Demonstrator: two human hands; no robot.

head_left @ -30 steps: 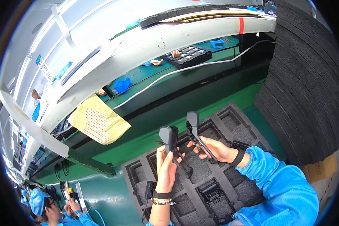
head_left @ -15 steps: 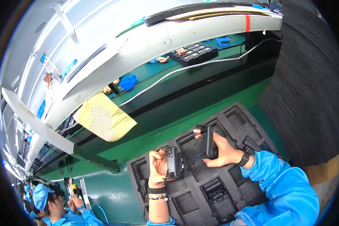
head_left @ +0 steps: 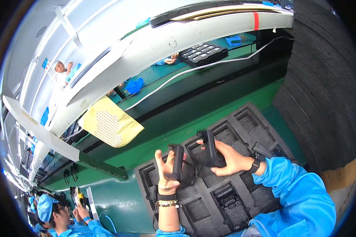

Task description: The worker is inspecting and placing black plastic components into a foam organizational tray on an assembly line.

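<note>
My left hand point(head_left: 167, 173) holds a black, boxy device point(head_left: 178, 164) upright against its palm, some fingers raised behind it. My right hand point(head_left: 231, 158) grips a second flat black device point(head_left: 212, 148), its thumb on the near side and fingertips showing past the far edge. Both devices are smeared by motion, so their details cannot be made out. They hang apart, side by side, above a dark grey foam tray point(head_left: 207, 191) with cut-out compartments. Another black device point(head_left: 228, 197) lies in a near compartment, and a small black piece point(head_left: 262, 150) sits by my right wrist.
A tall stack of black foam sheets point(head_left: 324, 87) stands at the right, over a cardboard box point(head_left: 340, 175). Beyond the tray runs a green workbench, with a yellow cloth point(head_left: 110, 122) hanging at its shelf edge. A co-worker in a blue cap point(head_left: 46, 207) sits at lower left.
The device in my left hand has turned, showing a dark face instead of its grey side, and my left fingers have spread upward. My right hand's device has moved slightly left.
</note>
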